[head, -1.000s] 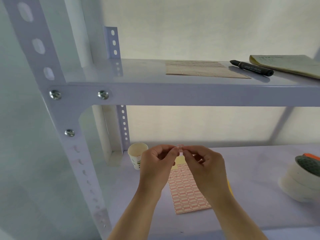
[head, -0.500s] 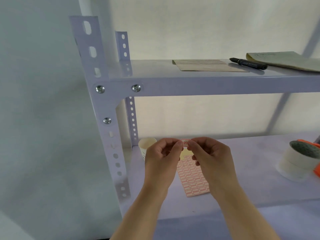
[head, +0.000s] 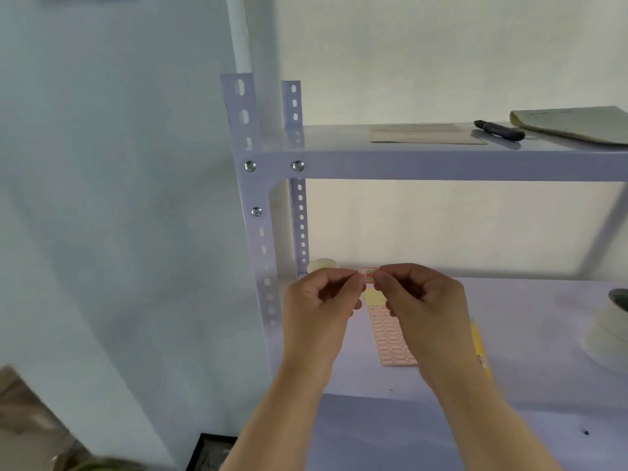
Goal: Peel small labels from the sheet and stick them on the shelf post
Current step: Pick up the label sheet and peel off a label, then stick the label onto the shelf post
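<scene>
A small red-bordered label (head: 368, 274) is pinched between the fingertips of my left hand (head: 321, 309) and my right hand (head: 426, 311), held above the lower shelf. Below them lies the label sheet (head: 390, 338), pink rows on yellow backing, partly hidden by my right hand. The white perforated front shelf post (head: 260, 232) stands just left of my left hand, apart from it. I see no label on the post.
A paper cup (head: 321, 265) peeks out behind my left hand by the rear post (head: 300, 219). The upper shelf (head: 441, 161) carries a paper sheet, a black marker (head: 499, 130) and a notepad (head: 574, 124). Tape rolls (head: 611, 331) sit at the right edge.
The view has swung left, so the shelf and post now sit further right in frame. Both hands keep pinching the label between them in much the same pose.
</scene>
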Motion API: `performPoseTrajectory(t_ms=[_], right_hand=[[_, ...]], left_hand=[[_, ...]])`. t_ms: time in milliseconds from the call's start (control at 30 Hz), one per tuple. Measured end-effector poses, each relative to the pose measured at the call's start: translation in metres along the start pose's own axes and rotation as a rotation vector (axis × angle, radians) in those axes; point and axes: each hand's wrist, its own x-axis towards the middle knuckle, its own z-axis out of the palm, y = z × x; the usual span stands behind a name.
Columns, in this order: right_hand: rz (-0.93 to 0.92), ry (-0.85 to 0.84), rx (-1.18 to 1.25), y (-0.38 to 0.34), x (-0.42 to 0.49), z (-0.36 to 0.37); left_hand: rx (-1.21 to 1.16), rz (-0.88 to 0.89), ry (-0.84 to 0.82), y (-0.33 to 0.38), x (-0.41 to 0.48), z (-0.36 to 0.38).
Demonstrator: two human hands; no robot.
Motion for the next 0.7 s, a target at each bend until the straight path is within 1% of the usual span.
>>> performPoseTrajectory(t_ms=[267, 500, 700], right_hand=[[-0.051, -0.031, 0.044, -0.015, -0.020, 0.030], [-0.094, -0.041, 0.025, -0.029, -0.027, 0.078], [-0.108, 0.009, 0.008, -0.033, -0.027, 0.112]], left_hand=[[-0.045, 0.052, 0.077, 0.009, -0.011, -0.038], [-0.046, 0.072, 0.058, 0.011, 0.008, -0.084], [-0.024, 0.104, -0.015, 0.013, 0.032, -0.114]])
